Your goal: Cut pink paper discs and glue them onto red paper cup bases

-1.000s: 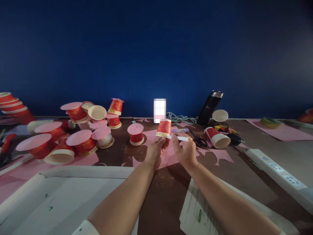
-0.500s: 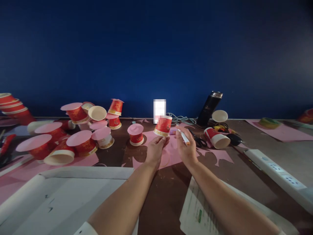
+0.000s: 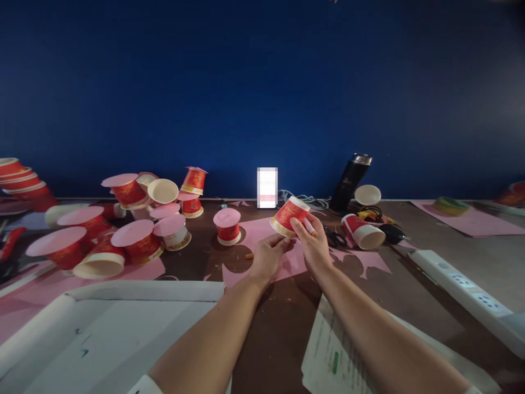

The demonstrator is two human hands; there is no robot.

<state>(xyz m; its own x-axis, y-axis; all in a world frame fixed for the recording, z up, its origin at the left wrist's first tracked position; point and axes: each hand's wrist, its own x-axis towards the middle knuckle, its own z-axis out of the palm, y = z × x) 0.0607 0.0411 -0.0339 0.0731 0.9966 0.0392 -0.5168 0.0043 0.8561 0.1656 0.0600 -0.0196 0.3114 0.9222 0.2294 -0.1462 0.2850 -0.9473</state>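
A red paper cup with a gold band is held upside down and tilted, its narrower base pointing up and right. My left hand is closed on the cup's rim from below. A small orange stub sticks out beside its fingers; what it belongs to is hidden. My right hand grips a white pen-like tube with an orange end, and its thumb touches the cup's side. Under the hands lies pink paper with cut edges. To the left, a red cup stands upside down, topped by a pink disc.
Several red cups with pink discs crowd the left side. A white box lid lies in front of them. A cup on its side, black scissors, a black flask and a power strip are at right.
The cup has moved right and tilted toward my right hand. My right hand's thumb now rests on it, with the tube still held. The orange stub has come into view by my left hand.
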